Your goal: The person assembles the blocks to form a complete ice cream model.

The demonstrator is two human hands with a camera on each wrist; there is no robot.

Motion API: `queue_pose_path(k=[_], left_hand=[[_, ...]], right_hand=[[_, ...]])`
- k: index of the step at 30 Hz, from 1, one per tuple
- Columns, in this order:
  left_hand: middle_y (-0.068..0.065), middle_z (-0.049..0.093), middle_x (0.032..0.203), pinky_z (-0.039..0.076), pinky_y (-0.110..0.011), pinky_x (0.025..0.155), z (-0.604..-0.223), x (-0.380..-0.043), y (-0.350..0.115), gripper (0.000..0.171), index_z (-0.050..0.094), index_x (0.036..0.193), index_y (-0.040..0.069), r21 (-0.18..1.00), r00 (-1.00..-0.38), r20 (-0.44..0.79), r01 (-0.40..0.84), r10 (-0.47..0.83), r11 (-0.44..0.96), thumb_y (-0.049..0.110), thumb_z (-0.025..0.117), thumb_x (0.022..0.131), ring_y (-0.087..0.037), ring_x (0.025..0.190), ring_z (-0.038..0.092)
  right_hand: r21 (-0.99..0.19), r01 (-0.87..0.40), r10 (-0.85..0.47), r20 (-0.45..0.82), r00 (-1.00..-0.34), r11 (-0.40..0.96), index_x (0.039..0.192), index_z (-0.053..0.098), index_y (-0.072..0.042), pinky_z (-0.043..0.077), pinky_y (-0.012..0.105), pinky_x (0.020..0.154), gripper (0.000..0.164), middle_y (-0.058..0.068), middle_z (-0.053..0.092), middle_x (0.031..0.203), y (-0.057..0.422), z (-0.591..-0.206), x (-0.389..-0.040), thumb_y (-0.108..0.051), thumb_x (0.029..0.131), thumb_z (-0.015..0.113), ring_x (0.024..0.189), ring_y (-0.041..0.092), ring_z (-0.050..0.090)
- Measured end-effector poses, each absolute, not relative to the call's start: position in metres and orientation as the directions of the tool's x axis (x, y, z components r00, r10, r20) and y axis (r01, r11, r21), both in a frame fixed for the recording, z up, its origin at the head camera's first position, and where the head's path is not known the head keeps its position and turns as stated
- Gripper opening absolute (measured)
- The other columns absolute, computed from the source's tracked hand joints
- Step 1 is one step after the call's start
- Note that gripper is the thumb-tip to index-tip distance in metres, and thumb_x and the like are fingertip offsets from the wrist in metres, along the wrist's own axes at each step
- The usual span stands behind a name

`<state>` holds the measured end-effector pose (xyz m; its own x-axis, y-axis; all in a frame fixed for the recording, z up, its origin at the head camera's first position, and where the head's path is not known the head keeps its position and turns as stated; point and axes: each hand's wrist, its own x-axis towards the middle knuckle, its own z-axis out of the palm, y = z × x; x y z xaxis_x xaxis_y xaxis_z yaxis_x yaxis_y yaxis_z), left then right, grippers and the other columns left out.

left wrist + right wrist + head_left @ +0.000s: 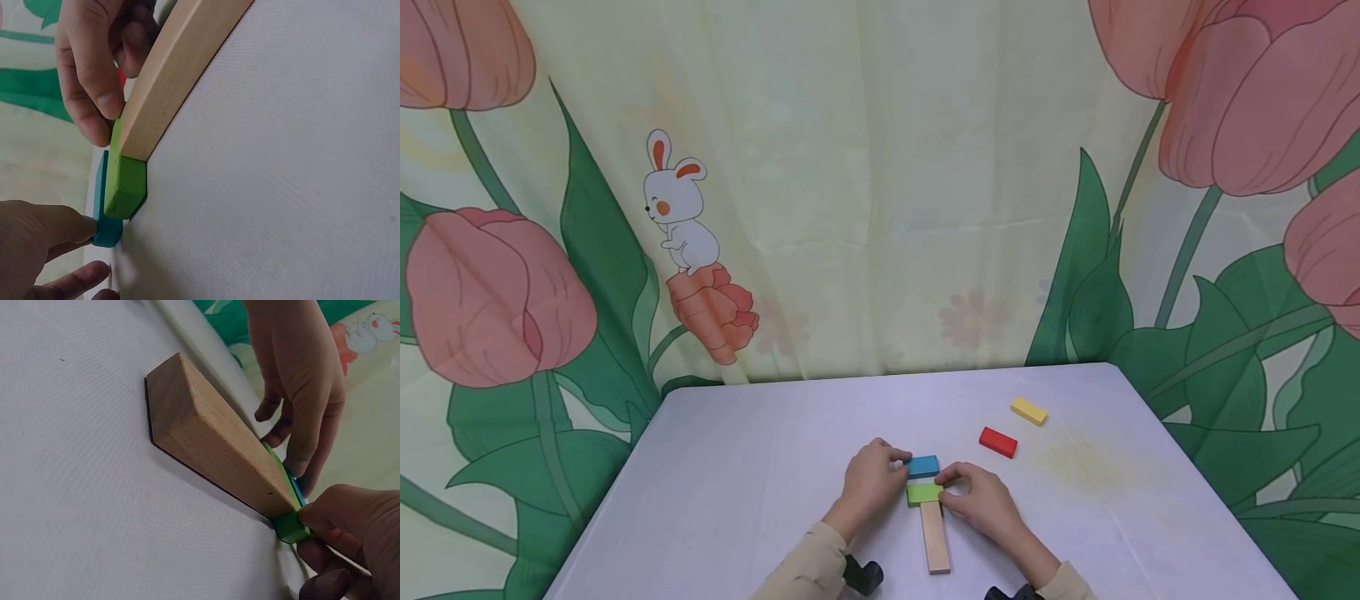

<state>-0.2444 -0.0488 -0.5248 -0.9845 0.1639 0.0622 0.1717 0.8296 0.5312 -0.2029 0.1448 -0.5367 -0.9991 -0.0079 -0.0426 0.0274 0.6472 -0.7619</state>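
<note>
On the white tabletop a long plain wooden block (935, 537) points away from me. Across its far end lies a green block (924, 494), making a T shape. My right hand (987, 502) pinches the green block's right end between thumb and fingers. Just beyond the green block is a blue block (922, 467), and my left hand (872, 481) pinches its left end. In the left wrist view a narrow offset shows between the blue block (107, 232) and the green block (127, 187). The right wrist view mostly hides the blue block behind the green one.
Farther back to the right lie a red block (998, 442) and a yellow block (1028, 411), apart from each other. A curtain (880, 208) printed with tulips and a rabbit hangs behind the table's far edge. Dark straps or devices sit at both wrists.
</note>
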Motion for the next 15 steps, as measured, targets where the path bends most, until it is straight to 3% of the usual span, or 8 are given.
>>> queue_pose_path(k=[4,7,11,15], left_hand=[[-0.001,0.068,0.101,0.054,-0.036,0.077,-0.526,-0.244,-0.051,0.022,0.081,0.113,0.015,0.544,-0.985,0.074,0.172,0.157,0.822,0.023,0.072,0.094,-0.016,0.089,0.061],[-0.002,0.07,0.101,0.056,-0.038,0.081,-0.527,-0.243,-0.053,0.024,0.078,0.115,0.011,0.582,-0.988,0.078,0.154,0.134,0.799,0.021,0.067,0.096,-0.017,0.092,0.064],[-0.001,0.071,0.099,0.057,-0.04,0.082,-0.527,-0.239,-0.056,0.021,0.077,0.109,0.009,0.638,-0.995,0.056,0.101,0.085,0.764,0.022,0.065,0.098,-0.017,0.092,0.066],[0.0,0.072,0.097,0.056,-0.04,0.08,-0.525,-0.233,-0.058,0.02,0.078,0.106,0.01,0.672,-0.997,0.028,0.075,0.076,0.737,0.021,0.064,0.098,-0.016,0.091,0.065]], right_hand=[[-0.771,0.045,0.011,-0.049,-0.999,0.635,0.1,0.075,-0.022,0.052,0.052,0.097,0.014,-0.007,0.073,0.103,0.145,-0.537,-0.204,-0.021,0.087,0.081,0.105,0.018,0.063],[-0.812,0.097,0.052,-0.083,-0.995,0.575,0.104,0.075,-0.02,0.056,0.039,0.078,0.014,-0.004,0.072,0.106,0.146,-0.537,-0.206,-0.024,0.091,0.077,0.089,0.016,0.061],[-0.877,0.174,0.09,-0.15,-0.985,0.448,0.119,0.072,-0.014,0.045,0.027,0.053,0.024,0.003,0.071,0.111,0.149,-0.536,-0.21,-0.023,0.098,0.065,0.06,0.017,0.052],[-0.893,0.198,0.08,-0.181,-0.98,0.405,0.132,0.068,-0.011,0.038,0.026,0.048,0.036,0.007,0.071,0.121,0.149,-0.535,-0.212,-0.02,0.099,0.055,0.052,0.017,0.05]])
